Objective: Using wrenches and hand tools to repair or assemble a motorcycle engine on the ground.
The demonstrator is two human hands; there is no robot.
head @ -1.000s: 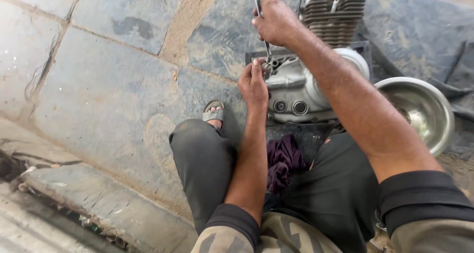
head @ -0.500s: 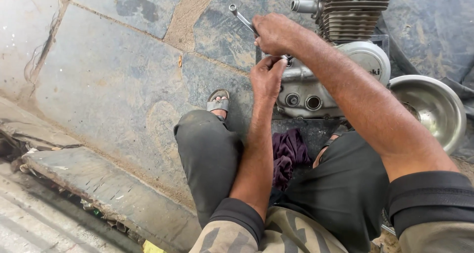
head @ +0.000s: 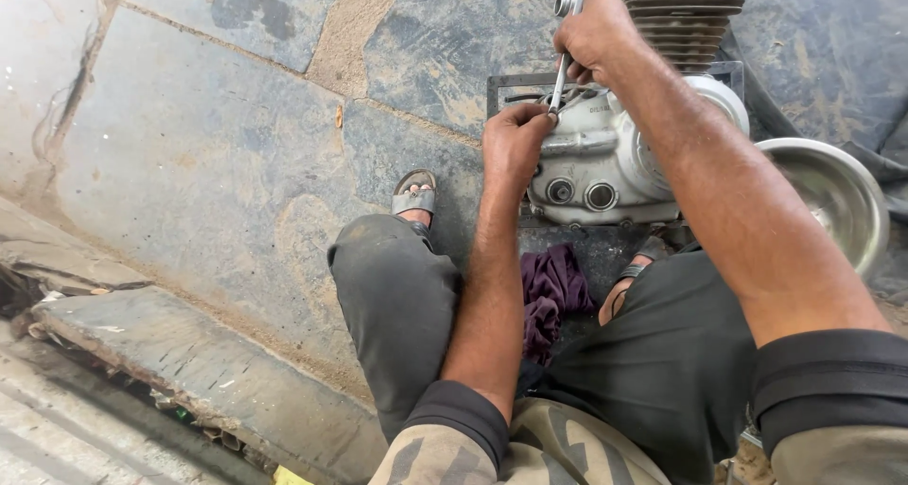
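Gripping wrench (head: 565, 54): right hand (head: 596, 33) | steel bowl (head: 856, 196): contents unclear

Purple rag (head: 551, 296), steel bowl (head: 832, 196), perhaps empty.

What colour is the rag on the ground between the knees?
The rag is dark purple, seen best in the head view, lying just below the engine.

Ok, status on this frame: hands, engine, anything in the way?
Right hand grips wrench. Left hand steadies its lower end on engine. Nothing blocking.
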